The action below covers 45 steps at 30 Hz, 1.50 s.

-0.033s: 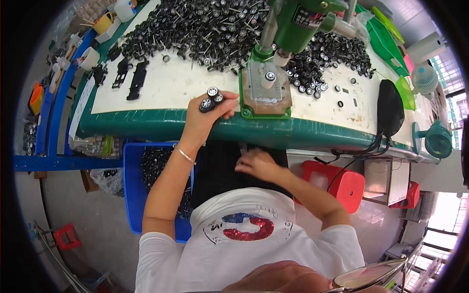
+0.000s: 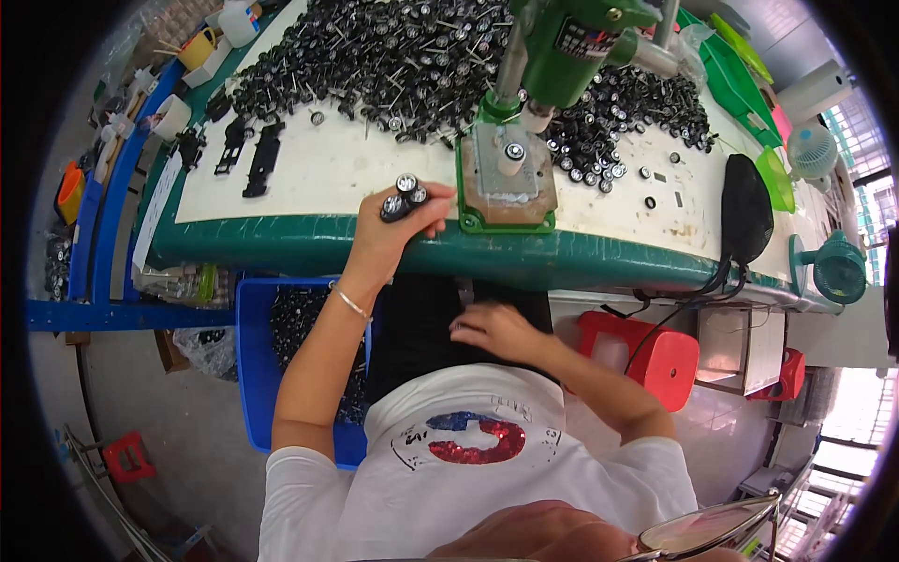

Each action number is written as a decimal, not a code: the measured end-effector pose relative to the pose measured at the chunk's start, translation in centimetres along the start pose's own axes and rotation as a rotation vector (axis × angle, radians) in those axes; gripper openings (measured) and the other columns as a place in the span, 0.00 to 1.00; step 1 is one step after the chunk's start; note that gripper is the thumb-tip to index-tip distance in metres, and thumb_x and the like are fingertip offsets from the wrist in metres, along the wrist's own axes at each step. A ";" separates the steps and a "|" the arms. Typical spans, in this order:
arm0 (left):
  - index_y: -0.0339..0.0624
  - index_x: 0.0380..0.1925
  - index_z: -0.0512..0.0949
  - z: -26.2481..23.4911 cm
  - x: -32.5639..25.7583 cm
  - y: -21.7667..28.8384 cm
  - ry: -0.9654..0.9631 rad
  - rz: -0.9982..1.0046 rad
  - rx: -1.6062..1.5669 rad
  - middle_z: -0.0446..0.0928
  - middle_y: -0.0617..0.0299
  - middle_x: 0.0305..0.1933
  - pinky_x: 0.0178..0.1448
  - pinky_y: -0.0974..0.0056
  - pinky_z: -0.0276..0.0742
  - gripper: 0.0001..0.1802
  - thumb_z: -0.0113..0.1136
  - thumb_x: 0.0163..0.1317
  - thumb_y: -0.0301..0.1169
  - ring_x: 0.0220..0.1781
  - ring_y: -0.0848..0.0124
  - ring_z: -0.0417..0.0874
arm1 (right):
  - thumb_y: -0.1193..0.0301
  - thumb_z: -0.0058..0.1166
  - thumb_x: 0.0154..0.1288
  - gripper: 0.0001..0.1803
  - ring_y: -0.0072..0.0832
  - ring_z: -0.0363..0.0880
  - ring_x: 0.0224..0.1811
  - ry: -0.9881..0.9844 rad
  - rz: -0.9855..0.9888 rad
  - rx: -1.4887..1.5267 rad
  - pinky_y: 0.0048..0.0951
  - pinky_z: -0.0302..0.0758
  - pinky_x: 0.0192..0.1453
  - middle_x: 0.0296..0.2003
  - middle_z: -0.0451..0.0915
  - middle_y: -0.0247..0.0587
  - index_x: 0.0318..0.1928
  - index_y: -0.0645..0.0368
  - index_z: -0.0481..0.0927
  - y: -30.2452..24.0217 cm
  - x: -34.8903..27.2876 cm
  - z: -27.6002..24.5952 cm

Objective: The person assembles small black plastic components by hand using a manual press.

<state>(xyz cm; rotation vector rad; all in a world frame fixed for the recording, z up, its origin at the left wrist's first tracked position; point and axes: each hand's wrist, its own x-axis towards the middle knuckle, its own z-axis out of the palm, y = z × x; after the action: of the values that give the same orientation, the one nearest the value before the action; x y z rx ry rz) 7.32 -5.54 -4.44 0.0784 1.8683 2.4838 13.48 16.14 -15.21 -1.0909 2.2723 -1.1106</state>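
My left hand (image 2: 375, 229) is closed around three small black toy car wheels (image 2: 392, 205) with silvery hubs, at the table's front edge. Just right of it stands the green bench press (image 2: 508, 220). A single wheel (image 2: 514, 151) sits on the pale post of the press's base, below the raised ram (image 2: 537, 117). My right hand (image 2: 501, 330) hovers over my dark lap, below the table edge, fingers curled together. Whatever it may hold is hidden.
A big heap of wheels and axles (image 2: 375, 66) covers the back of the table. Black toy car chassis (image 2: 263, 159) lie at left. A black pouch (image 2: 746, 211) rests at the right edge. Below stand a blue bin (image 2: 253, 375) of small dark parts and a red stool (image 2: 655, 361).
My right hand has dropped slightly toward my lap and its fingers have curled in more. My left hand keeps hold of the wheels in nearly the same place.
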 end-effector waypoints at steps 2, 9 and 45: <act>0.33 0.38 0.82 0.4 -0.2 0.2 -0.061 -0.036 0.010 0.80 0.63 0.29 0.30 0.75 0.71 0.09 0.64 0.57 0.24 0.28 0.79 0.77 | 0.57 0.51 0.68 0.18 0.36 0.72 0.33 0.050 0.063 0.332 0.31 0.70 0.41 0.38 0.76 0.45 0.48 0.57 0.80 -4.9 -0.9 -3.2; 0.32 0.51 0.76 4.5 -1.4 1.4 -0.045 -0.135 -0.148 0.76 0.66 0.30 0.23 0.75 0.67 0.22 0.65 0.55 0.26 0.26 0.78 0.75 | 0.63 0.37 0.75 0.24 0.23 0.65 0.35 0.475 -0.007 0.566 0.24 0.67 0.44 0.35 0.68 0.36 0.65 0.62 0.65 -9.7 3.1 -11.9; 0.36 0.39 0.82 6.4 7.2 3.2 0.016 0.010 0.024 0.84 0.58 0.39 0.51 0.68 0.76 0.13 0.69 0.51 0.22 0.42 0.72 0.83 | 0.59 0.48 0.69 0.15 0.21 0.70 0.21 0.977 -0.202 0.631 0.21 0.68 0.26 0.23 0.73 0.30 0.39 0.59 0.78 -15.7 10.5 -35.2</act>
<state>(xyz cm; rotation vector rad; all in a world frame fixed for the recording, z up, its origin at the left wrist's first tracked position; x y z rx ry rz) 0.57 0.12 0.61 0.0684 1.9091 2.4760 -7.39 19.22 18.76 -0.5532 2.0891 -2.6413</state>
